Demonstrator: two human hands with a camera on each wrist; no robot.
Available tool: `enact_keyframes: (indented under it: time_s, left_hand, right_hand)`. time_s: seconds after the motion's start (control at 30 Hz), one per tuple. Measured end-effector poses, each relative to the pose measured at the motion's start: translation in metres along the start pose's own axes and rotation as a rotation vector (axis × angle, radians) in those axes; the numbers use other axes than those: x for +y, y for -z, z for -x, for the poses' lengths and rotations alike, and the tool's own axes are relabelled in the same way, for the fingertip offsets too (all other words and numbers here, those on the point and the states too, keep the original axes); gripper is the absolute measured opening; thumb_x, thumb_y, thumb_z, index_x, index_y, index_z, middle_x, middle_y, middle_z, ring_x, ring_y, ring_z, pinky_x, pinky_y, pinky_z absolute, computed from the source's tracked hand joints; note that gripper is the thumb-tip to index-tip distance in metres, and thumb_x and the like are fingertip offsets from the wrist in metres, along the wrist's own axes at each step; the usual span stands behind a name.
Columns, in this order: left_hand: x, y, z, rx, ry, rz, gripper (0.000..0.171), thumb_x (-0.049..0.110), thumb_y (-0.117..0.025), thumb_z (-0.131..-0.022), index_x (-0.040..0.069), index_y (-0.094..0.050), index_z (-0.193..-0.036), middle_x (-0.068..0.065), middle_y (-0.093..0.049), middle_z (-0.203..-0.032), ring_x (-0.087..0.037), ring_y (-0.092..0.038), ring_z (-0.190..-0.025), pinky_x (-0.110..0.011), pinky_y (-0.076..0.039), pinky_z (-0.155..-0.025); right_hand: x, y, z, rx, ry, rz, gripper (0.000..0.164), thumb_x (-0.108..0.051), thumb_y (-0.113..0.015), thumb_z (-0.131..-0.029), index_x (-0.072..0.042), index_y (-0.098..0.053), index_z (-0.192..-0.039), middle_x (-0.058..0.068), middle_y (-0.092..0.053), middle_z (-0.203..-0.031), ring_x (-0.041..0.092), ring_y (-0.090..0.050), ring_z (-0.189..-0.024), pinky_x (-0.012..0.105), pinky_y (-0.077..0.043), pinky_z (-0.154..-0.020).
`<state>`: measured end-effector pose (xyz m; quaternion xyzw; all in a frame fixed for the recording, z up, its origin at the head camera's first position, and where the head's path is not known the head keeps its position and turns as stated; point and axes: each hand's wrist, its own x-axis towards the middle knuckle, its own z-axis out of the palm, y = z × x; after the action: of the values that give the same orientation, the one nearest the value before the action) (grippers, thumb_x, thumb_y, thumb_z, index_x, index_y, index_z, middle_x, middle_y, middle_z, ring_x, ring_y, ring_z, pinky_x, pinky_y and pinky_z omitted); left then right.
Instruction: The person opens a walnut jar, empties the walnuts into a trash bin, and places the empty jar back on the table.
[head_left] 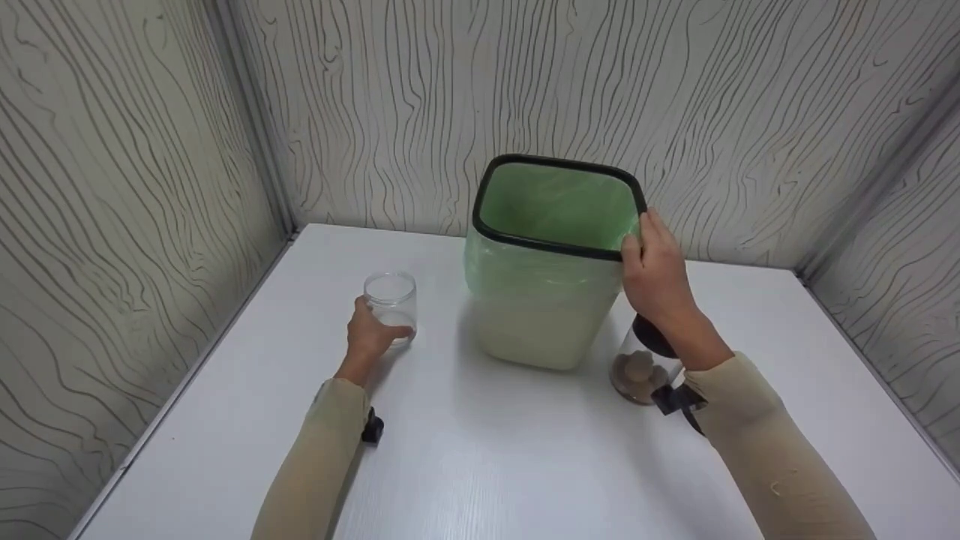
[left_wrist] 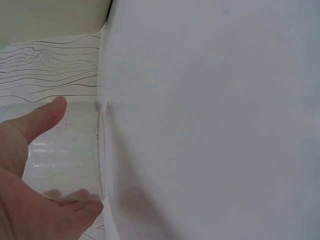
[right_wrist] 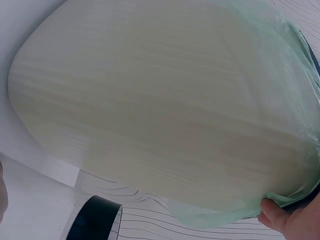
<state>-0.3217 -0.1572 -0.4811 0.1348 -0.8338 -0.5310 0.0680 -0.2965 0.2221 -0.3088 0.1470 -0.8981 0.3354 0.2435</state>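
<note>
Wht table is standing by pale walls w/ wood-grain print, while grey, prob. metal strips are running up corners.

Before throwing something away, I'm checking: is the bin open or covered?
Open: in the head view, no lid covers the bin, and the green liner shows inside its black rim.

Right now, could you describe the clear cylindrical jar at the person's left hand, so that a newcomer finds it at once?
On the white table, find the large cream bin with black rim and green liner. Left of it, the left hand grips the clear cylindrical jar. Unlike the transparent dark-lidded container right of the bin, it shows no dark lid and no brownish pieces inside.
</note>
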Motion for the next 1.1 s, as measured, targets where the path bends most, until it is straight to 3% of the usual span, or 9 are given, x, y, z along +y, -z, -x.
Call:
enact_keyframes:
  time_s: [0.3,0.53,1.1]
  left_hand:
    - [0.0,0.0004,-0.0003,0.002,0.029,-0.018,0.1,0.013,-0.085,-0.067,0.002,-0.02,-0.143,-0.021,-0.036,-0.142,-0.039,-0.035,-0.129,-0.048,-0.027,-0.107]
    - [-0.0043,0.0017,-0.0001,0.019,-0.016,-0.044,0.1,0.012,-0.086,-0.064,-0.001,-0.025,-0.142,-0.021,-0.039,-0.138,-0.038,-0.037,-0.127,-0.049,-0.027,-0.106]
    - [-0.0015,0.0004,0.0027,0.033,-0.04,-0.019,0.099,0.006,-0.084,-0.064,0.0,-0.022,-0.141,-0.018,-0.039,-0.138,-0.035,-0.036,-0.129,-0.044,-0.025,-0.109]
  right_hand:
    - [-0.0009,0.0013,-0.0016,0.004,0.011,0.002,0.054,-0.023,-0.029,-0.099,0.009,-0.032,-0.142,0.029,-0.026,-0.147,0.038,-0.022,-0.137,0.05,-0.02,-0.109]
    - [-0.0035,0.0018,-0.0011,-0.021,-0.015,0.006,0.056,-0.025,-0.029,-0.099,0.01,-0.029,-0.143,0.028,-0.023,-0.148,0.038,-0.02,-0.138,0.049,-0.018,-0.11]
    - [-0.0038,0.0019,-0.0006,-0.049,-0.041,0.005,0.059,-0.029,-0.029,-0.101,0.01,-0.024,-0.144,0.027,-0.019,-0.15,0.038,-0.016,-0.139,0.049,-0.016,-0.111]
